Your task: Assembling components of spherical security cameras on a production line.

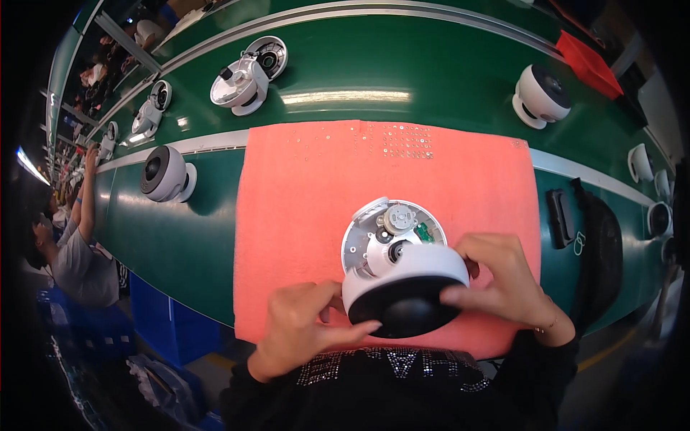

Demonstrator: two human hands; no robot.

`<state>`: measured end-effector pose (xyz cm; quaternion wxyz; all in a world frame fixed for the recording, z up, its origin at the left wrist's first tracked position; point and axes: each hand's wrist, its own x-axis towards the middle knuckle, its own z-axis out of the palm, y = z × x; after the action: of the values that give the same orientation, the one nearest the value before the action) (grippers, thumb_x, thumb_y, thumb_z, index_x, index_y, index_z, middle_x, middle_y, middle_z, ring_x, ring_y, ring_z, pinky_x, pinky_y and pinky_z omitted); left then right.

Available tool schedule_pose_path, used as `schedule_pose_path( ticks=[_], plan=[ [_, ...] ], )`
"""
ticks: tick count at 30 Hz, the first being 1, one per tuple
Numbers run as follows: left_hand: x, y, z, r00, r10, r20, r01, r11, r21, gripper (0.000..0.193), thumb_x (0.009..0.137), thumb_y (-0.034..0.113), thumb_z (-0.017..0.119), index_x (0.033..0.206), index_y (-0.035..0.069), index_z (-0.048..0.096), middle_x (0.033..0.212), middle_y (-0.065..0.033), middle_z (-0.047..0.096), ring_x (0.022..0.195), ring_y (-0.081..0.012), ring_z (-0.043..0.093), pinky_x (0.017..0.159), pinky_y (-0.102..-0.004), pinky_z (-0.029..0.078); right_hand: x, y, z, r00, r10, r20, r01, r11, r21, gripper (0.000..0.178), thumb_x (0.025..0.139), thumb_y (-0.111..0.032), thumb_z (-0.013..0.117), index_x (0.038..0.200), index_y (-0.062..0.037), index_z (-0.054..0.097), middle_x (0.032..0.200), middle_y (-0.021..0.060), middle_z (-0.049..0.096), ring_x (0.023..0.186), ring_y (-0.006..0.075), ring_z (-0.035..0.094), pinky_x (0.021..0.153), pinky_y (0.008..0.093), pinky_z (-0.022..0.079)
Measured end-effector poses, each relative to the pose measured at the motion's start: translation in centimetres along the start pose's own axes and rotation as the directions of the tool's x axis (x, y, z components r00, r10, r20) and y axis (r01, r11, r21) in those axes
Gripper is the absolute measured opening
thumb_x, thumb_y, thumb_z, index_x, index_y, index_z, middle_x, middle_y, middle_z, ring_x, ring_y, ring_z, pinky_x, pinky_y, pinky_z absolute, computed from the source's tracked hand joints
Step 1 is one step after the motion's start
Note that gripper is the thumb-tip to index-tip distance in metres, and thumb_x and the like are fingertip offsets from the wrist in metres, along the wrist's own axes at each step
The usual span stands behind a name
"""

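Note:
Both my hands hold a rounded white camera housing (404, 267) with a black front (402, 307), tilted toward me over the near part of the pink mat. My left hand (298, 323) grips its left side, thumb along the lower edge. On the opposite side my right hand (503, 280) has its thumb on the black front and its fingers around the back. Just beyond sits an open white shell (354, 241) with a round metal motor (400, 217) and a green circuit board (425, 231) inside. The housing hides the shell's near edge, so I cannot tell whether they are joined.
Small screws (407, 141) lie in rows on the pink foam mat (295, 208). Whole cameras stand at left (164, 174) and far right (544, 97). Opened camera units (244, 85) rest on the green belt. A black pouch (602, 251) lies right; a co-worker (79, 251) is at far left.

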<state>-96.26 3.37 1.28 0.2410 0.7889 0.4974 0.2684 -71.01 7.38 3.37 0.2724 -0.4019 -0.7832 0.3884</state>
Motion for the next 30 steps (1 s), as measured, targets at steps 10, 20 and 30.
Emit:
schedule_pose_path(
  ticks=[10, 20, 30],
  plan=[
    [4.0, -2.9, -2.0, 0.939, -0.240, 0.245, 0.243, 0.970, 0.020, 0.042, 0.069, 0.037, 0.071, 0.058, 0.000, 0.057, 0.047, -0.0092, 0.054, 0.042, -0.0210, 0.056, 0.044, -0.0286, 0.044, 6.5, 3.9, 1.7, 0.984, 0.165, 0.065, -0.158, 0.982, -0.108, 0.052, 0.088, -0.040, 0.046, 0.054, 0.0002, 0.050, 0.046, 0.0151, 0.045, 0.041, 0.0276, 0.046, 0.044, 0.0364, 0.035],
    [4.6, -4.3, -4.5, 0.906, -0.192, 0.377, 0.163, 0.981, 0.108, 0.044, 0.069, 0.041, 0.069, 0.060, -0.001, 0.058, 0.048, -0.0106, 0.054, 0.043, -0.0239, 0.056, 0.047, -0.0306, 0.045, 6.1, 2.3, 3.4, 0.998, 0.039, 0.055, -0.013, 0.916, -0.400, 0.046, 0.085, -0.040, 0.050, 0.056, -0.0047, 0.051, 0.052, 0.0130, 0.052, 0.044, 0.0292, 0.051, 0.045, 0.0394, 0.039],
    [4.3, -4.9, -6.3, 0.897, -0.188, 0.401, 0.135, 0.978, 0.157, 0.046, 0.071, 0.042, 0.067, 0.057, 0.000, 0.056, 0.045, -0.0123, 0.051, 0.043, -0.0271, 0.054, 0.046, -0.0327, 0.043, 6.6, -1.7, 4.8, 0.886, -0.409, 0.219, 0.457, 0.850, -0.261, 0.043, 0.070, -0.016, 0.065, 0.111, -0.0062, 0.057, 0.107, 0.0063, 0.051, 0.102, 0.0269, 0.041, 0.086, 0.0390, 0.034]
  ],
)
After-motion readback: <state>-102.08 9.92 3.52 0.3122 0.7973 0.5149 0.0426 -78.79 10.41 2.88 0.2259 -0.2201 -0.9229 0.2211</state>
